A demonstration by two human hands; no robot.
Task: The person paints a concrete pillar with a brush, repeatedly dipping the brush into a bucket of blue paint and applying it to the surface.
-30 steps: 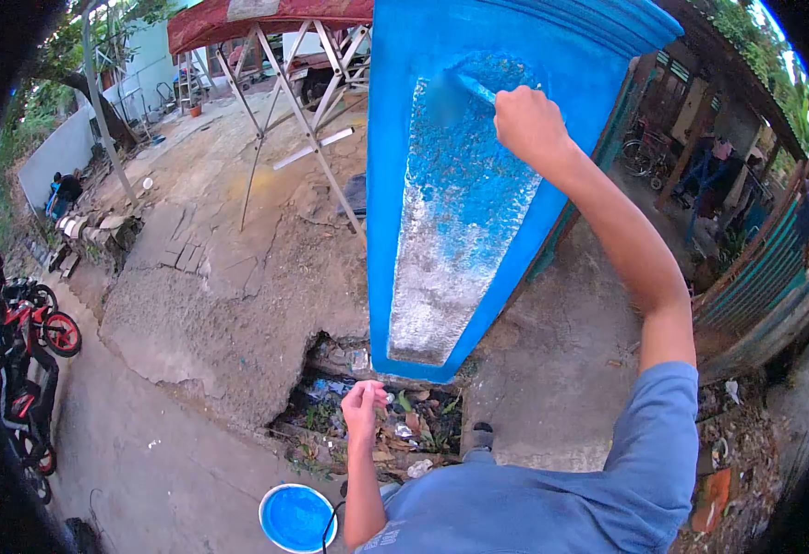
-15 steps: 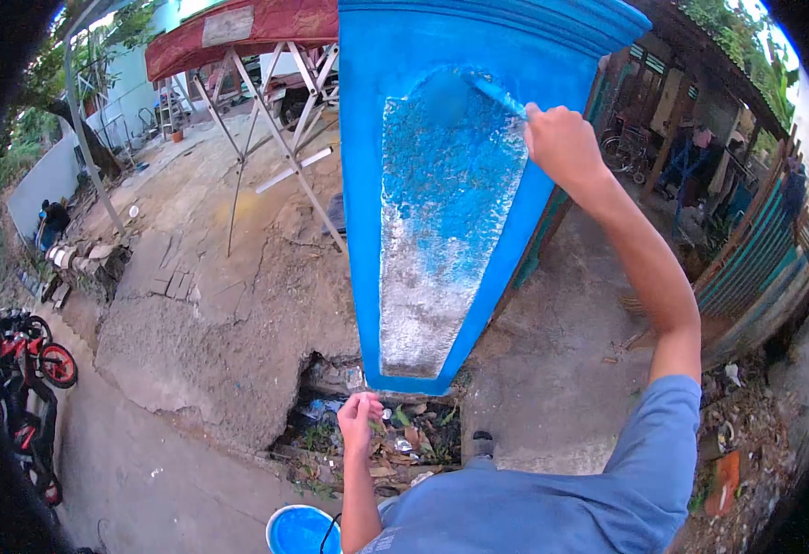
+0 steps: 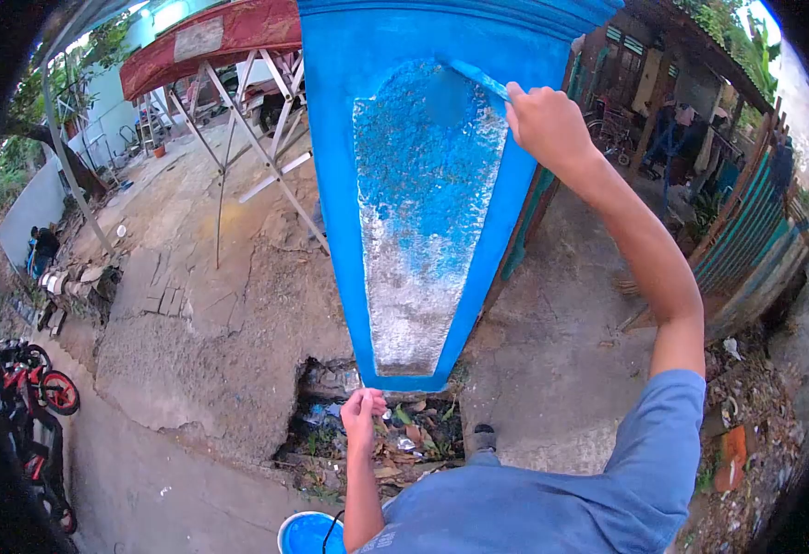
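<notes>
Blue brush (image 3: 476, 78) juts from right hand (image 3: 550, 131), well above left hand (image 3: 362, 417)

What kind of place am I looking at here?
Outdoors, probably a lane or yard among homes. A motorcycle stands at the left of the view, a corrugated fence runs along the right, and a partly painted blue pillar rises beside cracked concrete.

A red-and-black motorcycle (image 3: 24, 377) stands by the left edge of a grey concrete road (image 3: 146, 475). Red fabric (image 3: 261, 30) tops crossed metal legs (image 3: 255, 140); green corrugated sheeting (image 3: 744, 242) lines the right edge of a concrete walkway (image 3: 571, 369).
</notes>
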